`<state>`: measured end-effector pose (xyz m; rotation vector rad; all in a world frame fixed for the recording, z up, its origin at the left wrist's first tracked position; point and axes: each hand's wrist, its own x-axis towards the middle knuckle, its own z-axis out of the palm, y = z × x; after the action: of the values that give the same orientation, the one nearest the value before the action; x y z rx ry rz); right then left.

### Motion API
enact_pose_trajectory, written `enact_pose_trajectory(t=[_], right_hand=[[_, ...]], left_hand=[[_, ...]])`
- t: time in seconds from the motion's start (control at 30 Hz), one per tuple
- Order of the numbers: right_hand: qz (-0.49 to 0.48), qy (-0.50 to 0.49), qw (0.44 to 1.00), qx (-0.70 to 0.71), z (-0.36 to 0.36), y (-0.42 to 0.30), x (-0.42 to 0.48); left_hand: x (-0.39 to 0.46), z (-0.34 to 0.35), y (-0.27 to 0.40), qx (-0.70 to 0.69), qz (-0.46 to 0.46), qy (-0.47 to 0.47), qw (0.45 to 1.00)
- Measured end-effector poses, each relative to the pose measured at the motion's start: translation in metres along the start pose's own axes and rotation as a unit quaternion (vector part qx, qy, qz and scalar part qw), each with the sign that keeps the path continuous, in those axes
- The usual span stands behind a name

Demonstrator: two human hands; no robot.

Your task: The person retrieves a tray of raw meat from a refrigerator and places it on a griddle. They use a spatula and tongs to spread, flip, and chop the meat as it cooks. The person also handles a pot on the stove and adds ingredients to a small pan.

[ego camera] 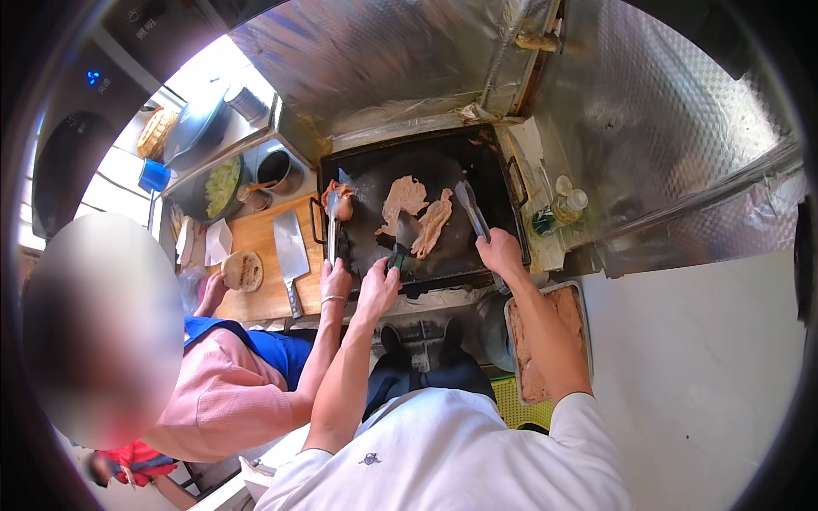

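My left hand (378,287) grips the green handle of a metal scraper (407,228), its blade down on a black flat griddle (486,166). Two thin pieces of meat lie by the blade: a wider pale piece (405,199) and a narrow browned piece (436,225), which it appears to touch. Metal tongs (471,205) are in my right hand (500,252), tips over the griddle's right side, apart from the meat. At the left edge, a co-worker's hand (335,281) holds another pair of tongs (332,230) at some reddish food (344,205).
The co-worker's other hand (214,290) touches a round flatbread (243,271) on a wooden board (259,223) beside a cleaver (291,246). Raw meat fills a tray (589,332) under my right forearm. Bottles (569,205) stand right of the griddle. Shredded greens (220,191) sit in a bowl.
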<state>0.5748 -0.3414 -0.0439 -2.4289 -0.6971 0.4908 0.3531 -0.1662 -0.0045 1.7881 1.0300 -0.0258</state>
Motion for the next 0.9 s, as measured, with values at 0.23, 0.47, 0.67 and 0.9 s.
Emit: enact_pose_trajectory(t=[0.23, 0.47, 0.67, 0.9], right_hand=[[0.150, -0.180, 0.959, 0.157, 0.000, -0.004, -0.014], [-0.060, 0.034, 0.997, -0.041, 0.024, 0.008, -0.018], [0.058, -0.039, 0.997, 0.042, 0.023, -0.012, -0.007], [0.044, 0.008, 0.999, 0.017, 0.035, -0.021, 0.000]], left_hand=[[0.026, 0.006, 0.002, -0.105, 0.001, -0.040, 0.994], [0.039, 0.013, 0.024, -0.077, 0.036, -0.011, 0.996], [0.056, 0.021, 0.039, -0.031, 0.046, -0.008, 0.998], [0.074, 0.024, 0.040, -0.222, -0.094, -0.072, 0.968]])
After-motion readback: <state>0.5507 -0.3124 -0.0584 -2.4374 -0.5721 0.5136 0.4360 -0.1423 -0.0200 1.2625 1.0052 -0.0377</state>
